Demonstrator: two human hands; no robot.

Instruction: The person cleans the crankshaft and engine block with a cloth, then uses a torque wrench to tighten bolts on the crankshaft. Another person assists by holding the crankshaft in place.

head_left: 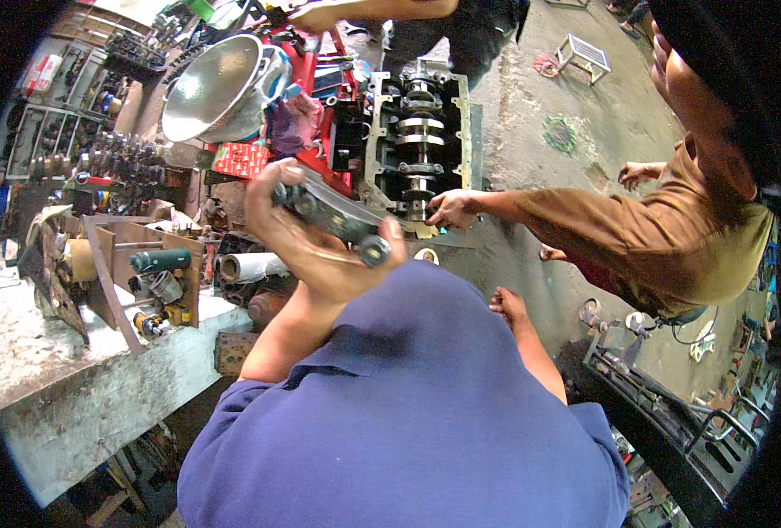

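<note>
Raised in front of me, my left hand (311, 246) is closed around a long dark metal engine part (339, 216) with rounded ends, tilted down to the right. I cannot make out its exact kind. Down beside my blue shirt, my right hand (510, 304) has its fingers curled, and nothing shows in it. Ahead lies an engine block (375, 150), its open side up, with a crankshaft (419, 145) in it. A co-worker's hand (454, 209) touches the near end of the block.
A large metal basin (214, 88) stands on the far left, near a red stand (305, 70) and a red-and-white box (241, 160). At left, a wooden rack (109, 290) sits on a pale bench (126, 361). The co-worker in brown (619, 229) leans in from the right. Another person's forearm (390, 9) reaches across the far side.
</note>
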